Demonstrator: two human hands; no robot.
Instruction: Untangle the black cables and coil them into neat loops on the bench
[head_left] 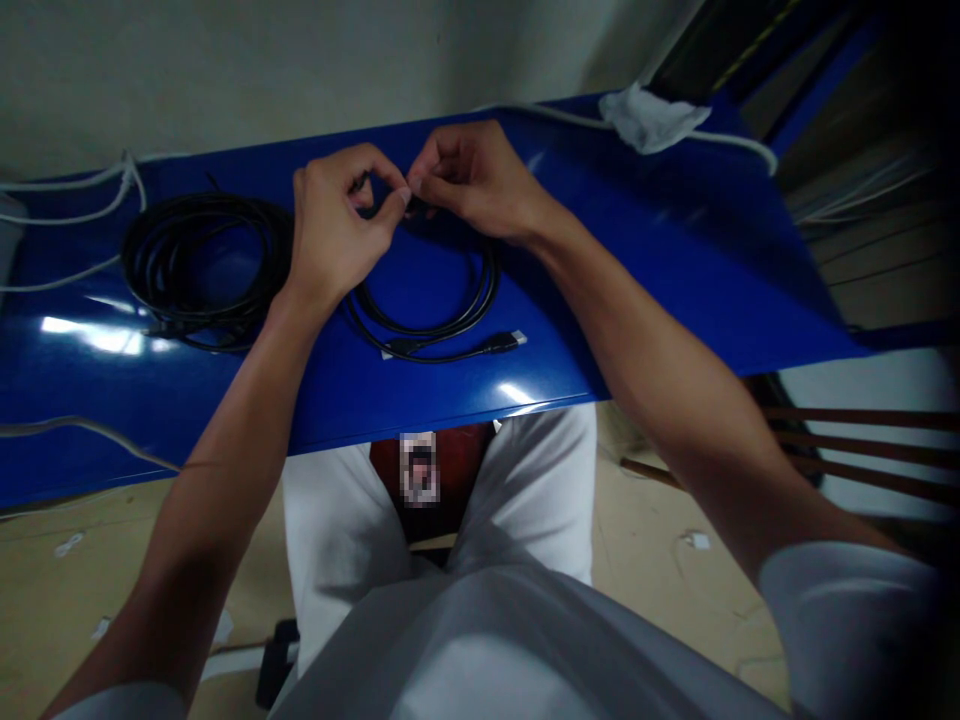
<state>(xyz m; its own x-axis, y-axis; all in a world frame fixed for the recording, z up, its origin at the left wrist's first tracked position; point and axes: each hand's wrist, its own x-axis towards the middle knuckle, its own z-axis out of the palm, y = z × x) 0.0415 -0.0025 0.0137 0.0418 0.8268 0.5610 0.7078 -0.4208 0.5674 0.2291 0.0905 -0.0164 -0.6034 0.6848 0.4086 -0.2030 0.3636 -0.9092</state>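
My left hand [341, 215] is closed, thumb and forefinger pinched together at the top of a loosely coiled black cable [450, 328]. A dark piece of it shows between the fingers. Touching the left fingertips, my right hand [476, 180] is also pinched, and its fingers cover whatever small dark thing they hold. The coil's lower loops rest on the blue table [675, 270]. One plug [506, 342] with a pale metal end points right near the front edge. A second plug [405, 347] lies just left of it.
A larger coil of black cable [202, 270] lies to the left of my left hand. White cables [82, 185] run across the table's left end. Crumpled white plastic [652, 115] sits at the back right on another white cable. A slatted wooden chair [862, 455] stands at right.
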